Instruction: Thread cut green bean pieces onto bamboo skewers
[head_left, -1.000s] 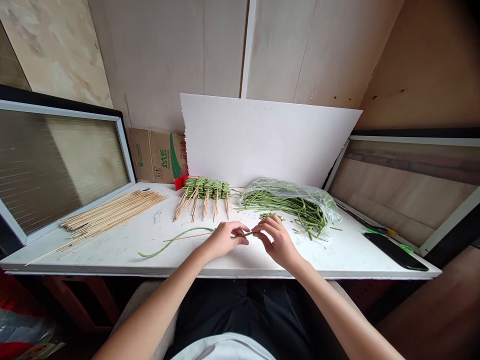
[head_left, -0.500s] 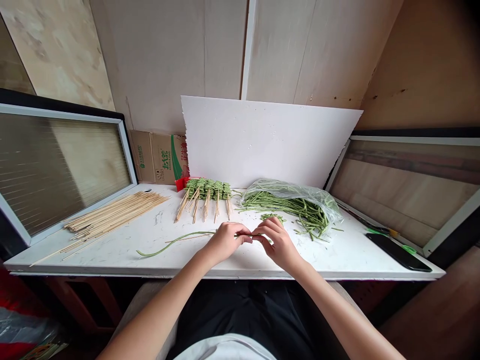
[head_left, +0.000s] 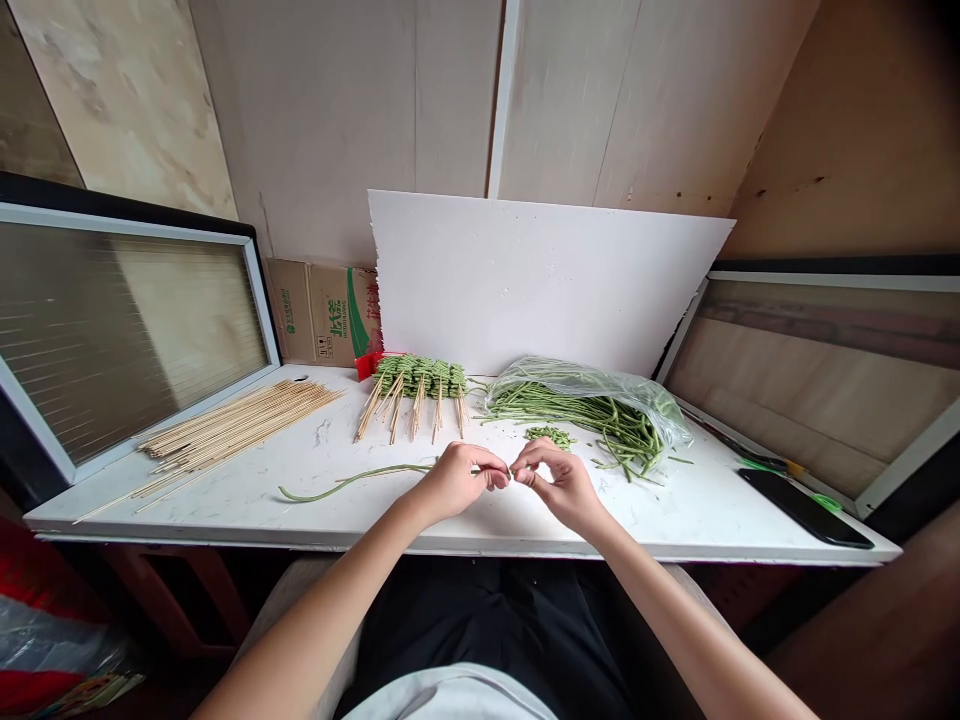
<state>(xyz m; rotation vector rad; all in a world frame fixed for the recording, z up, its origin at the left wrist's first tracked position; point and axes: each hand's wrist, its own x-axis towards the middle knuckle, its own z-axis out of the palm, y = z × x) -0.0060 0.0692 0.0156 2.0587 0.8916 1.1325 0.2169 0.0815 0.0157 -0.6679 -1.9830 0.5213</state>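
Observation:
My left hand [head_left: 459, 482] is closed around a long green bean [head_left: 330, 491], whose free length curves out to the left over the tabletop. Beside the bean runs a thin bamboo skewer [head_left: 382, 473], its near end hidden by the left hand. The fingertips of my right hand [head_left: 553, 482] are pinched at the bean's other end, almost touching the left fingertips. Only a tiny bit of the bean shows between the hands. Just beyond the right hand sits a small pile of short bean pieces [head_left: 550, 435].
Loose bamboo skewers [head_left: 240, 415] lie at left. Bundles of skewered beans [head_left: 420, 378] stand at the back, near a cardboard box [head_left: 322, 315]. A clear plastic bag [head_left: 600, 375] holds long beans [head_left: 570, 408]. A black phone [head_left: 806, 507] lies at the right edge.
The hands' grip on the bean's end has shifted: the right fingers have curled in more tightly, and less bean shows between the hands. The view has moved slightly.

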